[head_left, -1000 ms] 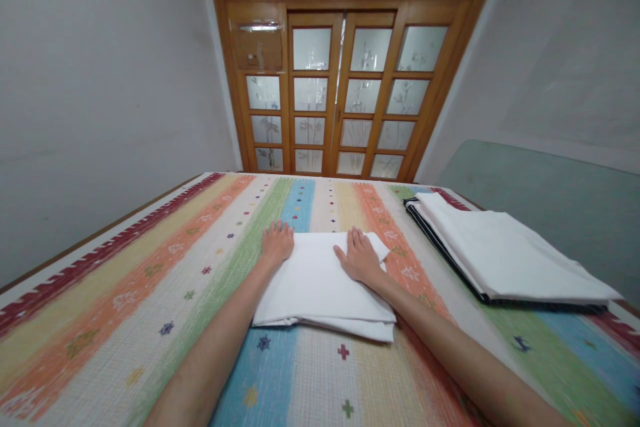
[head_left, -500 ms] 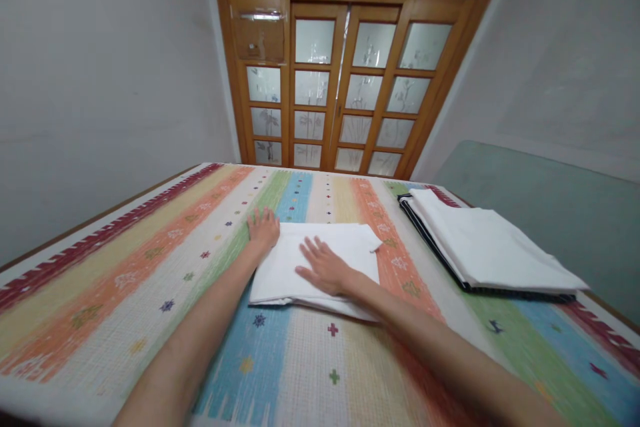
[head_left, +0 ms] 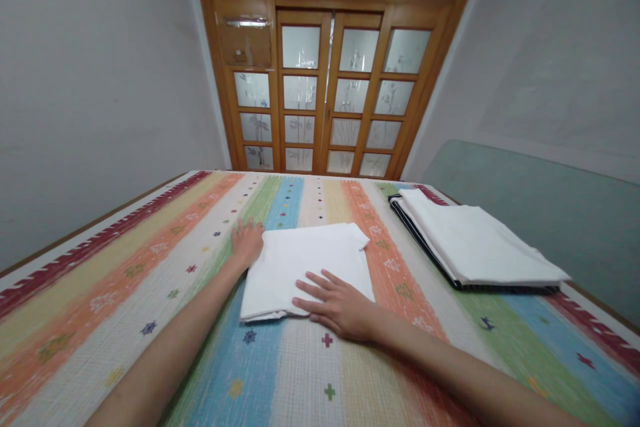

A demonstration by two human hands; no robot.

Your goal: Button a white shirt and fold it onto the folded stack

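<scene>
While a folded white cloth (head_left: 300, 257) lies flat at the centre of the frame, a little below the middle, we see both hands spread at its edges. The left hand (head_left: 247, 244) is at the cloth's upper left corner, its palm down and its fingers apart, pointing toward the top of the frame; we cannot tell whether its thumb is tucked beneath the fabric. The right hand (head_left: 337, 305) lies across the cloth's lower right part, its fingers fanned wide over the white fabric and pointing to the upper left, and we see nothing gripped in it. At the cloth's right, a small pointed flap juts out near the top, and along its lower left edge we make out layered folds. Beneath everything runs a striped cover (head_left: 250, 407) with small coloured motifs. At the right of the frame we find a second white cloth (head_left: 480, 243), folded, resting on a dark cloth (head_left: 510, 290). At the top centre stands a wooden door (head_left: 325, 3) with patterned glass panes.
</scene>
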